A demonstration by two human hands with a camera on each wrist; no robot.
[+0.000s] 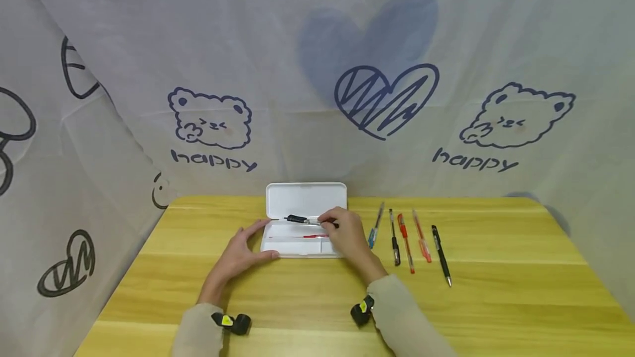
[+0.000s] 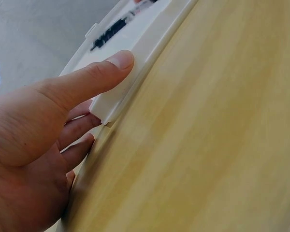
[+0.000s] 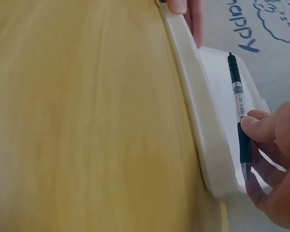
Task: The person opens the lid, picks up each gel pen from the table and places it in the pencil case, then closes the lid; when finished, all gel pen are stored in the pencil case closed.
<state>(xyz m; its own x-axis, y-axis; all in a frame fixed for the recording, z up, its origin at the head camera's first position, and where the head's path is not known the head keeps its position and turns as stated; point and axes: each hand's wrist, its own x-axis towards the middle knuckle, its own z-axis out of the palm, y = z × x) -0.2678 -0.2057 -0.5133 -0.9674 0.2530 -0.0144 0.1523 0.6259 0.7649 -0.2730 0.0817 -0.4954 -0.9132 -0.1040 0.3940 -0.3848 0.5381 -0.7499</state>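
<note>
A white pencil case (image 1: 290,246) lies on the table with its lid (image 1: 306,197) raised at the back. My left hand (image 1: 239,253) holds its left end, the thumb at the front edge and the fingers around the side and back corner. Over the case, my right hand (image 1: 350,237) pinches a black click pen (image 3: 239,96) between thumb and fingers; the pen's barrel carries a barcode label. It points lengthwise along the case. Inside the case lies a slim red pen (image 1: 313,236), its right part hidden behind the right hand.
Right of the case, several pens lie in a row: a blue one (image 1: 376,226), a clear one with black grip (image 1: 394,238), a red-capped one (image 1: 405,242), a pale red one (image 1: 421,236) and a black one (image 1: 441,255). A printed cloth (image 1: 297,153) hangs behind the table.
</note>
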